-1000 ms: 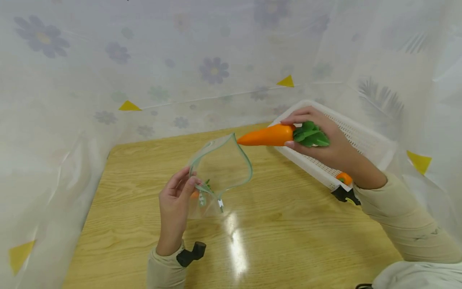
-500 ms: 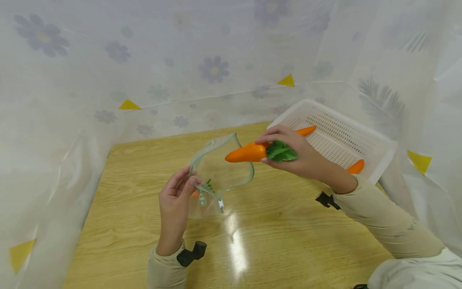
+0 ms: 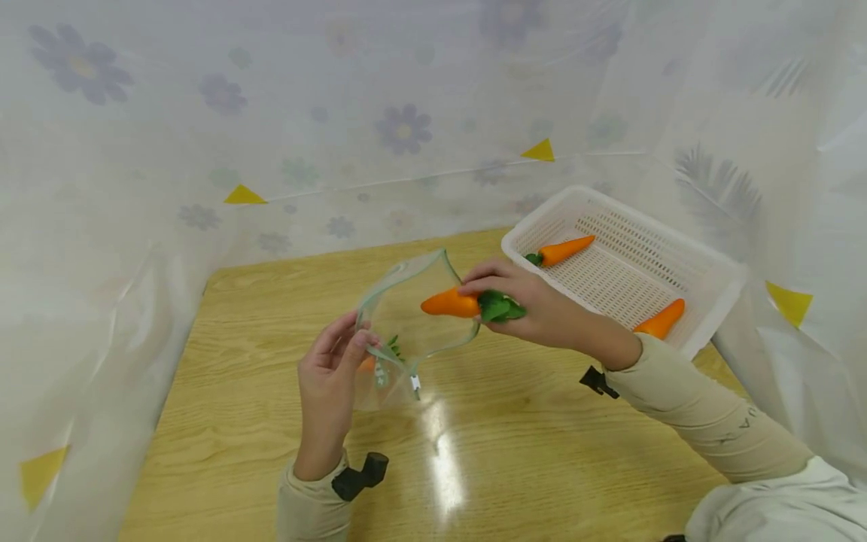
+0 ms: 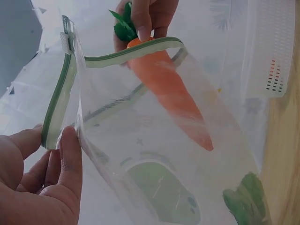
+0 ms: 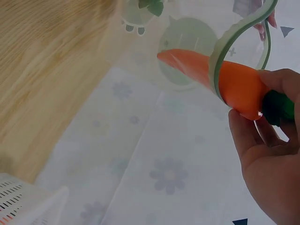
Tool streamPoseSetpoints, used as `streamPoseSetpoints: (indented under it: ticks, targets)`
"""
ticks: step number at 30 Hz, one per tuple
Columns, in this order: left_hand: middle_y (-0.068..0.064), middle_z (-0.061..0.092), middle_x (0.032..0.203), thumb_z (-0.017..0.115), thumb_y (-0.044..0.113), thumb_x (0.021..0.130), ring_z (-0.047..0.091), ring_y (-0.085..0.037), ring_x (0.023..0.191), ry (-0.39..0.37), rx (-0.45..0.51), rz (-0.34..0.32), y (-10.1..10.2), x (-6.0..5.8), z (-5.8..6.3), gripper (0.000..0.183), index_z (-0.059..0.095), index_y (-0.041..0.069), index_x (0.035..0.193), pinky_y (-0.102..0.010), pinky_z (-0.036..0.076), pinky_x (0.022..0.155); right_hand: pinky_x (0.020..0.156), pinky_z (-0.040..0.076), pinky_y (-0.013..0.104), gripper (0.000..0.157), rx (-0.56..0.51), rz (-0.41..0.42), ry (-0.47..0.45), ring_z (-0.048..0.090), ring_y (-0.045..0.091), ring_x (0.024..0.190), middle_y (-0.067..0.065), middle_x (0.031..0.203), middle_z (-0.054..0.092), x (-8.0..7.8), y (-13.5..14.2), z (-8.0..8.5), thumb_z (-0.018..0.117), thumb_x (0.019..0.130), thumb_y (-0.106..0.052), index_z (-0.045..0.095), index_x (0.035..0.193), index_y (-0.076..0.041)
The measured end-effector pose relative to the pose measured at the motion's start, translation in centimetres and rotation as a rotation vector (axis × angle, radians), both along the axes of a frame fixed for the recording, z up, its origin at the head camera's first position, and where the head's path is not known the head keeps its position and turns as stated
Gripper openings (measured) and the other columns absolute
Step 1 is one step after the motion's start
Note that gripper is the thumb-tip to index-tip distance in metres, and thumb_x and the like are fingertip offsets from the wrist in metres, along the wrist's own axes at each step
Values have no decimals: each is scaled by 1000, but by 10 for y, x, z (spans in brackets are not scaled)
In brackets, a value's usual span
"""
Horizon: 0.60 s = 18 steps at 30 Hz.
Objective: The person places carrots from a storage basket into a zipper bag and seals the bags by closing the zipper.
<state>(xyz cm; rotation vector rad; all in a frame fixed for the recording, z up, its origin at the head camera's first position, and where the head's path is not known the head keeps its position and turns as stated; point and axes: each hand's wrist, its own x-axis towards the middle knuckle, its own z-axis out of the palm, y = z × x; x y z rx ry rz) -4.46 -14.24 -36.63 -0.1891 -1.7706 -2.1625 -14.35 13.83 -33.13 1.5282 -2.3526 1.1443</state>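
Note:
My left hand (image 3: 333, 384) pinches the rim of a clear zip bag (image 3: 400, 305) with a green zipper edge and a white slider; the bag's mouth gapes open. An orange carrot (image 3: 450, 302) with green leaves is gripped near its leafy top by my right hand (image 3: 535, 305). In the left wrist view the carrot (image 4: 171, 98) has its pointed end inside the bag, while its top and leaves stay outside the rim. Lower in the bag, green leaves (image 4: 248, 199) and a bit of orange show, belonging to another item mostly hidden.
At the right of the wooden table (image 3: 508, 452) stands a white perforated basket (image 3: 718, 282). Inside it lie a carrot (image 3: 567, 250) at the left end and another orange carrot-like piece (image 3: 664, 319), partly covered by the right arm. A flower-print sheet (image 3: 400, 90) hangs behind.
My right hand has carried the carrot left and down from over the basket, and its tip has entered the bag's mouth. The basket's contents have come into view. My left hand stays put.

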Motion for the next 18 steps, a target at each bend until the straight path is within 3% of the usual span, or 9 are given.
streamPoseSetpoints:
  ticks: [9,18]
  targets:
    - [-14,63,103,57,1,91,63,-22,86,9,3,0,0,0,0,30,56,-5,121,-36,55,80,88,46,32,48,62,-4,80,48,21,113,6,126,50,0,-1,-3,71,77,2,59,122,-9]
    - [-14,63,104,57,2,91,63,-21,85,7,6,1,0,1,0,31,56,-5,121,-35,54,80,86,49,27,45,45,7,114,51,18,110,7,123,51,0,-6,-9,73,80,-6,59,122,-9]
